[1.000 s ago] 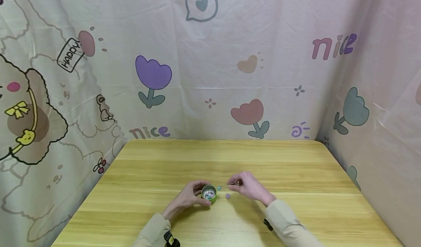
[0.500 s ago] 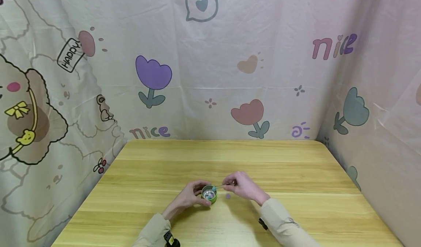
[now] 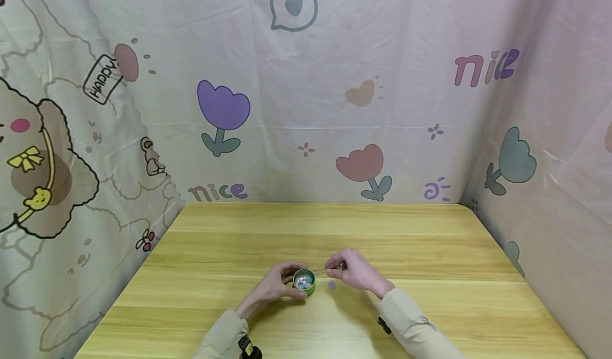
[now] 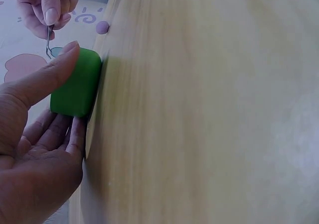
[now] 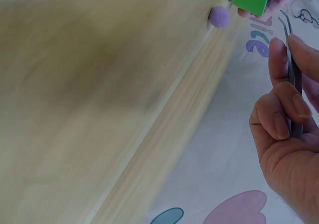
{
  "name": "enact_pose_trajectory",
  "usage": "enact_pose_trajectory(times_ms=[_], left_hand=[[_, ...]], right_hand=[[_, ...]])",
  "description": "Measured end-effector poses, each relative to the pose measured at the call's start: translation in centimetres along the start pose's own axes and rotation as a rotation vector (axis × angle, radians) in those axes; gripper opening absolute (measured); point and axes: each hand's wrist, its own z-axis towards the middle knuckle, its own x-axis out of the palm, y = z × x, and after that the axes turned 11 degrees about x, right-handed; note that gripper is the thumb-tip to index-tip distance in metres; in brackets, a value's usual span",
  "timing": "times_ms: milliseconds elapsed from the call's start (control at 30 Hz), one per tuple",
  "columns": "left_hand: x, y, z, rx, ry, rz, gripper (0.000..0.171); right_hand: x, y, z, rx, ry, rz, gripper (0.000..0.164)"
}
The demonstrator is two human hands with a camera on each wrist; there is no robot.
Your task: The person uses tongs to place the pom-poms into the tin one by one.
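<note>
A small round green tin [image 3: 304, 290] stands on the table with several pastel balls [image 3: 304, 283] inside. My left hand [image 3: 279, 283] grips its side, thumb in front and fingers behind, as the left wrist view also shows against the green wall [image 4: 79, 84]. My right hand [image 3: 355, 270] pinches bent-tip tweezers [image 5: 294, 74] between thumb and fingers. Their tips are slightly apart, with no ball between them, near the tin's right rim. One purple ball [image 5: 220, 17] lies on the table just right of the tin, below the tweezers in the head view.
The wooden table [image 3: 406, 231] extends around both hands. A patterned cloth [image 3: 296, 83] hangs behind it and along both sides. Dark straps with small devices sit at both sleeves [image 3: 401, 311].
My right hand moved left with a blue ball in the tweezers to above the tin. The ball has left the tweezers, and the tips have drawn back slightly. The left hand stays still.
</note>
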Motion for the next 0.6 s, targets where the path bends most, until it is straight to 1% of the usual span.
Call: enact_pose_trajectory(times_ms=[233, 433, 600], left_hand=[[0.0, -0.1, 0.0, -0.009, -0.002, 0.005, 0.065], [0.0, -0.1, 0.0, -0.017, -0.007, 0.002, 0.065], [0.0, -0.2, 0.0, -0.027, -0.015, 0.005, 0.066]], right_hand=[[-0.4, -0.9, -0.7, 0.006, 0.001, 0.014, 0.011], [-1.1, -2.1, -1.4, 0.031, 0.003, -0.014, 0.007], [-1.2, -2.7, -1.8, 0.041, 0.017, -0.021, 0.007]])
